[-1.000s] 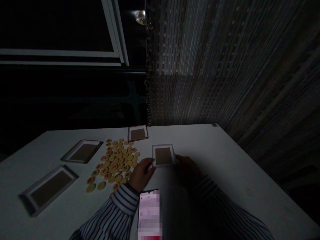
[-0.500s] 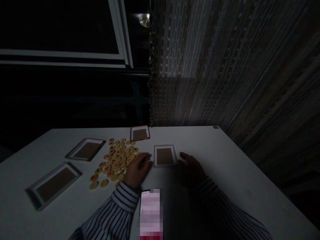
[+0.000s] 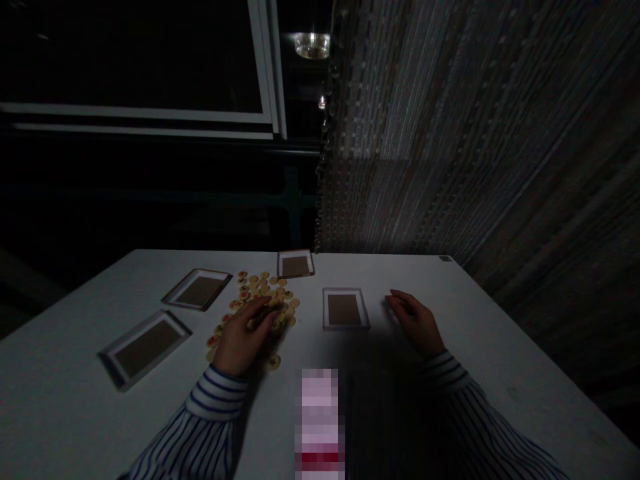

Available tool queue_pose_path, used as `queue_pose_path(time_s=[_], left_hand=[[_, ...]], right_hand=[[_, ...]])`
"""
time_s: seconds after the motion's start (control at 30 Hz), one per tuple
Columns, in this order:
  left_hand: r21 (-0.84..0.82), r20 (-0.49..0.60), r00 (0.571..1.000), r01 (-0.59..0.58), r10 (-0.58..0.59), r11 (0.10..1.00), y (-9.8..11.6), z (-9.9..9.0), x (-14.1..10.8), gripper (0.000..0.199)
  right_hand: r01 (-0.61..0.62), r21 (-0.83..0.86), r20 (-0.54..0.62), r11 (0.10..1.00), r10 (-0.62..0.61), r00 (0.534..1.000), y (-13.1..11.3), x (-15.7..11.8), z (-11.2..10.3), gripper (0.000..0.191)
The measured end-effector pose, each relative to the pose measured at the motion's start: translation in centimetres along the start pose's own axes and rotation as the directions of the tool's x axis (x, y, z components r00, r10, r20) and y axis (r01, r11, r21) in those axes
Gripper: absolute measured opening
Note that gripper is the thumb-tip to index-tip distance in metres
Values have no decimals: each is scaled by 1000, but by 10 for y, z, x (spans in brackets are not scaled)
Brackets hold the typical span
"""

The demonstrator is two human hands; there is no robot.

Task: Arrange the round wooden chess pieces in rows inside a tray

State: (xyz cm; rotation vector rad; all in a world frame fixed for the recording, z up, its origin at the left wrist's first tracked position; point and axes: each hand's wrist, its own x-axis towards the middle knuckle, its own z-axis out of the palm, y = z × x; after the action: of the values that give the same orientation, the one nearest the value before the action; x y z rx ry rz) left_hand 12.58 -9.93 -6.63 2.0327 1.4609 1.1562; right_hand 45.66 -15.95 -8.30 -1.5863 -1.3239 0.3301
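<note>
Round, pale wooden discs [image 3: 254,281], some marked in red or black, lie in a loose spread left of centre on the white table. Over their near part is my left hand [image 3: 244,335], thumb and fingers apart; nothing can be made out between them. One disc [image 3: 274,362] lies apart, just right of that wrist. A shallow box with a clear rim and brown base [image 3: 343,309] sits between my hands. To its right, my right hand [image 3: 416,321] rests at the table, fingers loosely curved and apart, holding nothing.
Two similar boxes stand at the left, one farther back [image 3: 199,291] and one nearer [image 3: 145,348]. Another box [image 3: 295,265] is at the far edge. A lit phone screen [image 3: 320,420], pixelated, lies at the near edge. A strand curtain [image 3: 400,133] hangs behind the table [image 3: 480,373].
My left hand has moved left, from the right side of the discs to above them. My right hand has shifted right, away from the middle box. The whole view has turned slightly left.
</note>
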Motion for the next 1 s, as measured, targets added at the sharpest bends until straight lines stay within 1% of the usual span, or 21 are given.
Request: queue_pose_path(time_s=[0.07, 0.17, 0.27, 0.37, 0.53, 0.7, 0.87, 1.0], left_hand=[[-13, -14, 1000, 23, -23, 1000, -5, -7, -1, 41], [-29, -45, 998, 43, -45, 999, -11, -15, -2, 40], [-36, -44, 998, 47, -49, 998, -15, -19, -2, 40], [-32, -41, 998, 48, -49, 998, -18, -22, -1, 39], [-74, -35, 998, 40, -43, 996, -23, -21, 2, 37], [-45, -41, 999, 14, -16, 999, -33, -16, 5, 36], [-2, -45, 998, -37, 36, 999, -44, -12, 3, 32], [21, -36, 999, -32, 33, 999, -51, -13, -2, 33]], right_hand=[[-3, 3, -7, 1000, 3, 1000, -6, 0, -2, 35], [-3, 14, 15, 1000, 2, 1000, -13, 1, -2, 34], [8, 25, 63, 1000, -9, 998, -21, 1, 0, 33], [19, 13, 87, 1000, -20, 996, -29, 1, 2, 33], [37, -17, 108, 999, -35, 994, -41, 4, 5, 31], [61, -48, 136, 997, -54, 989, -54, 6, 11, 30], [92, -67, 181, 994, -79, 980, -64, 7, 22, 29], [122, -76, 214, 990, -103, 971, -69, 6, 34, 28]])
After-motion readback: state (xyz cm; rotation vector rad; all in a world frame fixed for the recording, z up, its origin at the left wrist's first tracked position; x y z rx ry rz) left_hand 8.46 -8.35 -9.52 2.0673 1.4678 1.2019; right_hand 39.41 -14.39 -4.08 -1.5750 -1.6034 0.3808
